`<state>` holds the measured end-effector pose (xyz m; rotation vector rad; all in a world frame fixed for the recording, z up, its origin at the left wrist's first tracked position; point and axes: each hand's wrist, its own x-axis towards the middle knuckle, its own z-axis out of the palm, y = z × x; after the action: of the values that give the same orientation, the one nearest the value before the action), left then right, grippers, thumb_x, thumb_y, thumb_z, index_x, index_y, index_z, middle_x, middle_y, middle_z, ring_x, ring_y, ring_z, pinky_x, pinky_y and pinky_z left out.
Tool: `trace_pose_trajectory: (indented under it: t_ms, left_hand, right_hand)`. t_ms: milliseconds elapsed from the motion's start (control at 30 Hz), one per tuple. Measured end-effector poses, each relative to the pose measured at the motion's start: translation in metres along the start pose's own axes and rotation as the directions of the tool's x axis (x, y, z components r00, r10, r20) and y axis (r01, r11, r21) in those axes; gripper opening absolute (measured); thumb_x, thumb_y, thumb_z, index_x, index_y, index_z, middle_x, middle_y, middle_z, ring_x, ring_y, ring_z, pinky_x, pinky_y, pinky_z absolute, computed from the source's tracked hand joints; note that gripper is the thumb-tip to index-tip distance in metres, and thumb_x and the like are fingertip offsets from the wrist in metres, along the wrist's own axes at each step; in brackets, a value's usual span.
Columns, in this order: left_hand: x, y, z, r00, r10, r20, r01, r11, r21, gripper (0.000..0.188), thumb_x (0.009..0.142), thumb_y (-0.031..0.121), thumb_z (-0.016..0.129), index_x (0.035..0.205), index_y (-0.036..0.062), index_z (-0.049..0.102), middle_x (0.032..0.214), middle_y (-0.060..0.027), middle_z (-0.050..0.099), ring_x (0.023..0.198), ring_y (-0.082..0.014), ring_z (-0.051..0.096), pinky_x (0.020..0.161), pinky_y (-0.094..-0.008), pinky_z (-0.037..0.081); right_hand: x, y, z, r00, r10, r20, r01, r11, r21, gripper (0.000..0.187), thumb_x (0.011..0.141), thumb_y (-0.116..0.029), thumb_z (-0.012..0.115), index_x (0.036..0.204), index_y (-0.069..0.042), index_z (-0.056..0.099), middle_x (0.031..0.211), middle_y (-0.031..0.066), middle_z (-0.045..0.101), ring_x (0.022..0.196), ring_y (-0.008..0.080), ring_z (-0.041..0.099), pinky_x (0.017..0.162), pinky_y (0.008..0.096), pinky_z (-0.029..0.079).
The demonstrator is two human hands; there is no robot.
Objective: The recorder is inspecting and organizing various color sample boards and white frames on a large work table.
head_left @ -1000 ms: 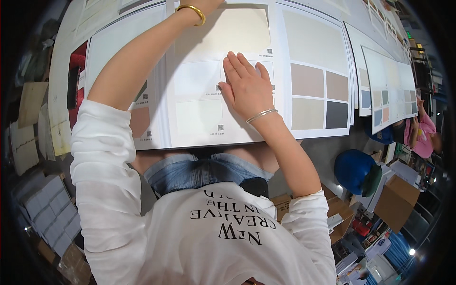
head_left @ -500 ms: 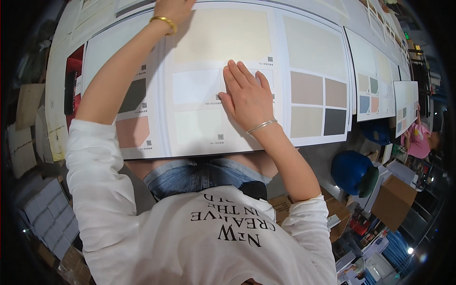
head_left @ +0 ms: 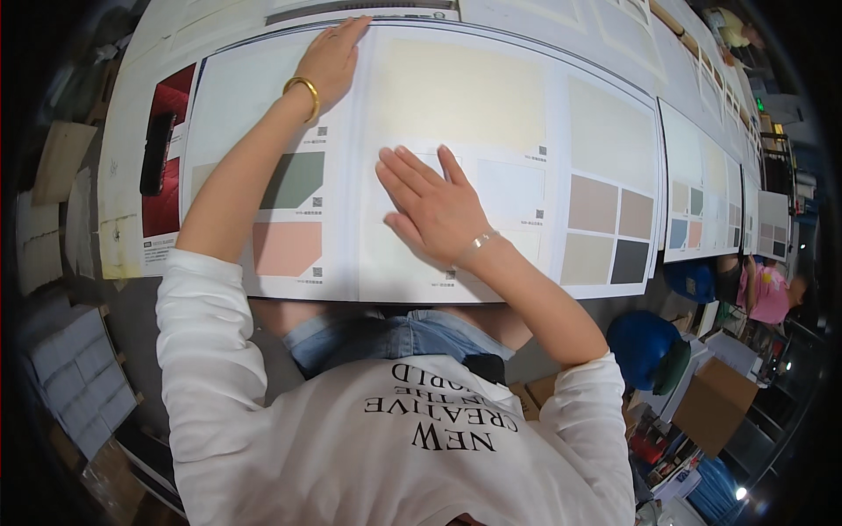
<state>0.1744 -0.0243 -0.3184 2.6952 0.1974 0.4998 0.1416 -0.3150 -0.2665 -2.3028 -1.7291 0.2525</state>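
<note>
A large colour sample book [head_left: 347, 193] lies open across the table in front of me. My left hand [head_left: 331, 66] rests with fingers stretched at its far edge, close to the fold between the left and middle panels. On the middle panel, my right hand [head_left: 434, 206] lies palm down, fingers extended, partly covering the pale lower swatches. Beyond it spreads a cream swatch [head_left: 465, 88]. A green swatch [head_left: 294, 181] and a pink swatch [head_left: 288, 249] show under my left forearm. The right panel has beige swatches [head_left: 593, 203] and a dark grey swatch [head_left: 628, 259].
A dark phone [head_left: 158, 153] lies on a red printed sheet [head_left: 175, 92] at the left. More sample books [head_left: 699, 175] stand along the table to the right. Beyond are blue stools [head_left: 645, 346], a cardboard box [head_left: 715, 403] and a person in pink [head_left: 765, 289].
My right hand has slid left across the middle panel, away from the upper white swatches. My left hand's fingers now show at the book's far edge. The whole view has shifted slightly.
</note>
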Motion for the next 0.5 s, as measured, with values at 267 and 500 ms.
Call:
trace_pose_trajectory:
  t_ms: [267,500]
  left_hand:
    - [-0.003,0.016,-0.009,0.996,-0.081,0.035,0.082,0.996,-0.044,0.048,0.096,0.005,0.04,0.144,0.0056,0.039,0.146,-0.0173,0.046,0.138,-0.029,0.039,0.119,-0.0394,0.026]
    - [0.004,0.017,-0.006,0.997,0.018,0.072,-0.023,0.997,0.068,0.054,0.094,0.003,0.043,0.145,0.0193,0.04,0.145,-0.0052,0.05,0.139,-0.0247,0.04,0.118,-0.0429,0.024]
  right_hand:
    - [0.119,0.05,0.005,0.978,0.177,-0.114,-0.196,0.962,-0.188,0.053,0.101,-0.036,0.039,0.148,-0.011,0.04,0.156,0.0031,0.037,0.144,0.017,0.033,0.118,0.0528,0.02]
    - [0.167,0.064,0.019,0.912,0.345,-0.222,-0.379,0.915,-0.136,0.058,0.099,-0.036,0.04,0.149,-0.008,0.035,0.157,0.008,0.034,0.146,0.0216,0.029,0.119,0.0485,0.022]
